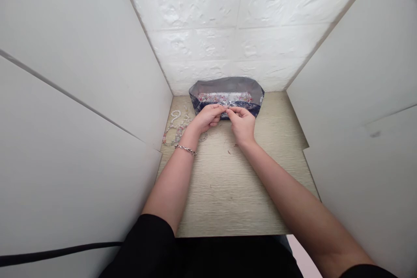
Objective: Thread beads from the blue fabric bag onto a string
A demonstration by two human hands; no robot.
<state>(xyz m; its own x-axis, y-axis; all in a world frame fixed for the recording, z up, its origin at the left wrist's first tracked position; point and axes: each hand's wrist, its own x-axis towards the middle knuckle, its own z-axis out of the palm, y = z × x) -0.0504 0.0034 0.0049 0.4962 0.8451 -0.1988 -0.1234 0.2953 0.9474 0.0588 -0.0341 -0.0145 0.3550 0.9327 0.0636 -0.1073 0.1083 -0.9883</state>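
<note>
Both hands meet at the near rim of an open dark blue patterned pouch (197, 105) with a grey lining. Small multicoloured beads (224, 97) lie inside it. My left hand (208, 117) is closed in a pinch, its thumb and forefinger pointing right. Opposite it, my right hand (243, 125) pinches too, and the fingertips of the two almost touch. Whatever is between the fingertips is too small to make out. Left of my left hand, several strings of pale and pink beads (177, 131) lie loosely on the wooden tabletop (234, 191).
White panels (81, 95) close in the left side, and more panels (358, 95) the right. A white brick-textured wall (228, 43) stands behind the pouch. Small brown scraps (229, 152) lie on the tabletop. A black cable (58, 252) crosses at lower left.
</note>
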